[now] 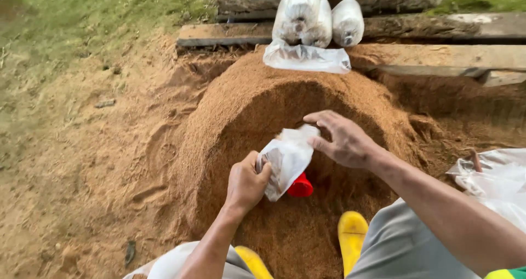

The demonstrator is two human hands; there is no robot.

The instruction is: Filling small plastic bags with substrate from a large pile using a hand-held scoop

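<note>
We are outdoors on bare, sandy ground (82, 164), with grass (71, 10) running along the top left and scuffed footprints pressed into the dirt beside it; that left side is the widest open stretch. In the middle rises a rounded heap of brown sawdust (246, 103), its near face scooped into a hollow where we work. Our left hand (245, 184) is closed around the lower edge of a clear plastic bag (287, 158), thumb over the front, and the bag sits tilted in the hollow, partly filled with the brown stuff. Just under it, touching its lower corner, shows a red cup (300, 187) (only its rim and part of its side are visible). Our right hand (339, 139) has its fingers spread and curled on the bag's upper edge, holding the mouth. Below, two yellow boots (352, 236) press into the foot of the heap. Behind the heap, weathered planks (438, 32) close off the far edge, with filled bags (320, 18) leaning on them and a flat bag (306, 57) lying at the crest. At the right edge lies a pile of crumpled plastic (493, 183)
</note>
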